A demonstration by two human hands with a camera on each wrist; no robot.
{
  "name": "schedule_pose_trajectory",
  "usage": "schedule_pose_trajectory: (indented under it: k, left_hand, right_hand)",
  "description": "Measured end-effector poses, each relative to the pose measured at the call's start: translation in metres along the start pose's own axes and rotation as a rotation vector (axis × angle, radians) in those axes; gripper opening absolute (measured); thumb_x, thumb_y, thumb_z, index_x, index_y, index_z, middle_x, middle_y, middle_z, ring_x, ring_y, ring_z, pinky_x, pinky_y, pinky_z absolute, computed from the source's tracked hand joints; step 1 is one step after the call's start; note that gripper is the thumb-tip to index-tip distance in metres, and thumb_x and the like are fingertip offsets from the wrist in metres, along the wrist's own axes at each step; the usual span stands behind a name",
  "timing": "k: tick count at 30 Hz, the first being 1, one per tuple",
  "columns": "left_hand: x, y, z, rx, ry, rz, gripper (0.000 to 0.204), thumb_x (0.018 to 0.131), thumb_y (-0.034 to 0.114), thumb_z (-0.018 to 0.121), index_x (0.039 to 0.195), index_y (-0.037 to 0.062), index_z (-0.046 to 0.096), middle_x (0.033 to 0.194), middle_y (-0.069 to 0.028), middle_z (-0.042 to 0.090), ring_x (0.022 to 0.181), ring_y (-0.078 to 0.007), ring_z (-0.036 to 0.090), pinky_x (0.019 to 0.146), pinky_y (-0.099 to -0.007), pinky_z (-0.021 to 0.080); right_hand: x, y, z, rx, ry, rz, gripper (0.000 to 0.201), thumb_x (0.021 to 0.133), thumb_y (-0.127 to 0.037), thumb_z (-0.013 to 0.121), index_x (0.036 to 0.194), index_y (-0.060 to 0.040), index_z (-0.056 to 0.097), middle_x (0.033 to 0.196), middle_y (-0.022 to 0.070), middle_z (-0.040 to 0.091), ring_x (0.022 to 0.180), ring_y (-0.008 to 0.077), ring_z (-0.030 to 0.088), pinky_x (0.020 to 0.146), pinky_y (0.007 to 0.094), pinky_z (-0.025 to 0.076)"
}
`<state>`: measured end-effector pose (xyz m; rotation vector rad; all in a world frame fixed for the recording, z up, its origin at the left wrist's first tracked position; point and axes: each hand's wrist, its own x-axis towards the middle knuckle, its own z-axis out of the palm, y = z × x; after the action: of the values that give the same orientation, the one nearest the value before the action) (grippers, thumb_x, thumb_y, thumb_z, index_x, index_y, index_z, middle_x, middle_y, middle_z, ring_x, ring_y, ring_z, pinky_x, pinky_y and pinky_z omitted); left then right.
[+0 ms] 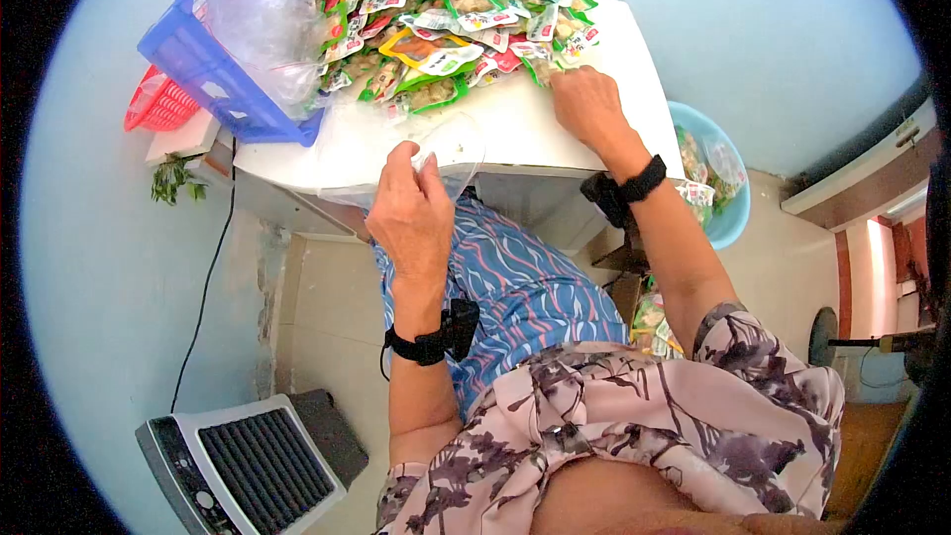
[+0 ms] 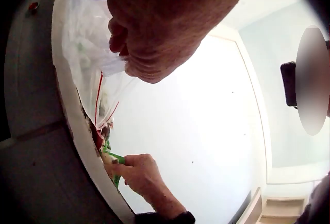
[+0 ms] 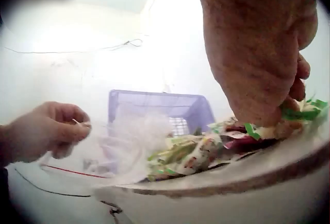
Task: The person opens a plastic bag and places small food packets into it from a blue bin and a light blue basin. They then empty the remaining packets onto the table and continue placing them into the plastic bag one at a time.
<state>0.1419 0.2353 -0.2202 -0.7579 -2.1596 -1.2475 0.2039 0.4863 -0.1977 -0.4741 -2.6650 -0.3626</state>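
Several small printed food packets with green and red edges lie heaped on the white table. The left hand pinches the edge of a clear plastic bag at the table's front edge; the left wrist view shows this bag with a red line near its lower part. At the right side of the heap, the right hand pinches a green-edged packet. The right wrist view shows that hand over the packets, its fingertips partly hidden.
A blue-purple basket with clear bags stands at the table's left, beside a red basket. A light blue tub holding packets is on the floor at the right. A black and grey appliance stands at lower left.
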Motion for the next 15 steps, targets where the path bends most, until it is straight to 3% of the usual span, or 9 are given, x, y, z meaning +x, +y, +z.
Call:
schedule_pose_trajectory:
  k: [3, 5, 8, 11, 12, 15]
  left_hand:
    - [-0.002, -0.002, 0.004, -0.008, 0.018, 0.043, 0.010, 0.084, 0.009, 0.066, 0.091, 0.0046, 0.061, 0.072, -0.0106, 0.060, 0.059, -0.0243, 0.058, 0.055, -0.0361, 0.045]
    - [-0.003, -0.007, 0.009, -0.004, 0.019, 0.059, 0.009, 0.084, 0.009, 0.066, 0.090, 0.0043, 0.060, 0.072, -0.0103, 0.060, 0.059, -0.0243, 0.058, 0.055, -0.0359, 0.045]
    - [-0.004, -0.007, 0.009, 0.010, 0.037, 0.052, 0.008, 0.084, 0.010, 0.066, 0.089, 0.0047, 0.061, 0.071, -0.0100, 0.060, 0.058, -0.0238, 0.058, 0.054, -0.0353, 0.045]
    - [-0.004, -0.010, 0.009, 0.027, 0.054, 0.047, 0.007, 0.084, 0.010, 0.066, 0.088, 0.0049, 0.062, 0.071, -0.0100, 0.061, 0.056, -0.0230, 0.058, 0.053, -0.0350, 0.044]
    - [-0.003, -0.010, 0.008, 0.032, 0.049, 0.038, 0.007, 0.084, 0.010, 0.066, 0.088, 0.0049, 0.062, 0.071, -0.0098, 0.061, 0.056, -0.0229, 0.058, 0.053, -0.0350, 0.044]
    - [-0.002, -0.008, 0.008, 0.037, 0.046, 0.018, 0.007, 0.084, 0.010, 0.066, 0.088, 0.0051, 0.063, 0.069, -0.0092, 0.061, 0.055, -0.0225, 0.058, 0.053, -0.0351, 0.045]
  right_hand:
    - [-0.015, -0.025, -0.025, -0.012, -0.128, -0.036, 0.017, 0.077, -0.015, 0.058, 0.072, -0.0018, 0.067, 0.072, 0.0180, 0.066, 0.070, 0.0323, 0.067, 0.062, 0.0441, 0.054]
    - [-0.025, -0.041, -0.035, 0.068, -0.060, -0.106, 0.017, 0.078, -0.020, 0.061, 0.072, -0.0044, 0.064, 0.066, 0.0159, 0.063, 0.065, 0.0344, 0.063, 0.060, 0.0446, 0.051]
    - [-0.021, -0.049, -0.050, 0.256, -0.150, -0.037, 0.012, 0.080, -0.017, 0.060, 0.078, -0.0065, 0.066, 0.075, 0.0139, 0.065, 0.070, 0.0331, 0.063, 0.063, 0.0435, 0.051]
    - [-0.010, -0.036, -0.043, 0.236, 0.114, -0.073, 0.013, 0.081, -0.012, 0.059, 0.090, -0.0086, 0.068, 0.089, 0.0115, 0.067, 0.079, 0.0310, 0.064, 0.068, 0.0424, 0.052]
    - [-0.006, -0.032, -0.044, 0.203, 0.122, -0.073, 0.027, 0.078, -0.005, 0.062, 0.104, -0.0095, 0.067, 0.109, 0.0111, 0.064, 0.094, 0.0293, 0.062, 0.076, 0.0408, 0.053]
    - [0.006, -0.014, -0.042, 0.145, 0.028, -0.233, 0.044, 0.073, -0.003, 0.065, 0.116, -0.0108, 0.063, 0.122, 0.0096, 0.058, 0.107, 0.0296, 0.057, 0.085, 0.0395, 0.051]
